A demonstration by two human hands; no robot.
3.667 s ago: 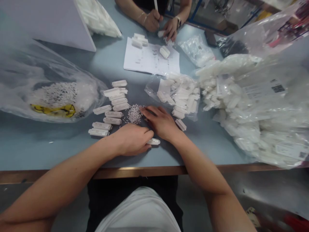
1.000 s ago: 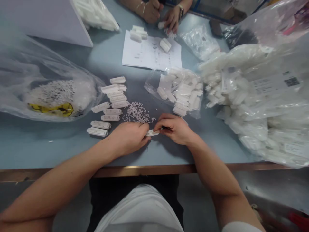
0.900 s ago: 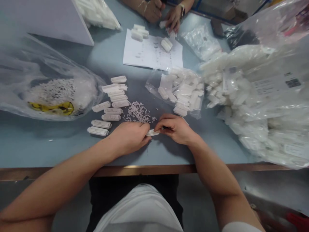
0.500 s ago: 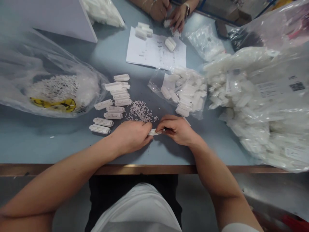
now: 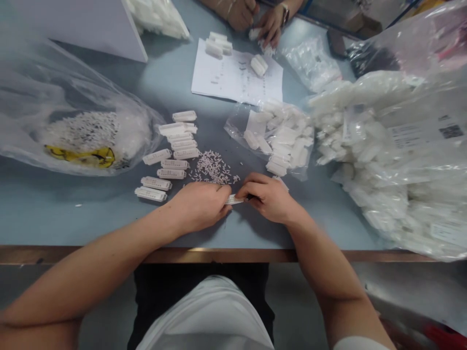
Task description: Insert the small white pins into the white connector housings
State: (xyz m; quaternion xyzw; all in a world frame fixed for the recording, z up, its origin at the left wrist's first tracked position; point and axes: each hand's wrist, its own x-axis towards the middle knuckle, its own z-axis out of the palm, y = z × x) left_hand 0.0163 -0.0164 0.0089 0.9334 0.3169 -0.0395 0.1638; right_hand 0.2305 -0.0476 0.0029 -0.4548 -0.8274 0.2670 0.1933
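Note:
A small white plastic connector block [image 5: 233, 199] lies between my two hands near the table's front edge. My left hand [image 5: 199, 205] is curled shut on its left end. My right hand [image 5: 269, 197] pinches at its right end, fingers closed; anything tiny in the pinch is hidden. Just beyond my fingers lies a heap of tiny white pins [image 5: 212, 170]. To the left of the heap, several finished-looking white blocks [image 5: 171, 154] lie in rows.
A small clear bag of white blocks [image 5: 279, 136] sits right of the pins. Big plastic bags fill the left [image 5: 65, 121] and right [image 5: 394, 155] sides. A paper sheet [image 5: 237, 80] lies farther back, where another person's hands [image 5: 255, 17] work. Wooden table edge [image 5: 219, 255] runs in front.
Earlier my right hand lay flat by the pin heap; it has come back to pinch at the block's right end. Over the last second both hands stay put on the block.

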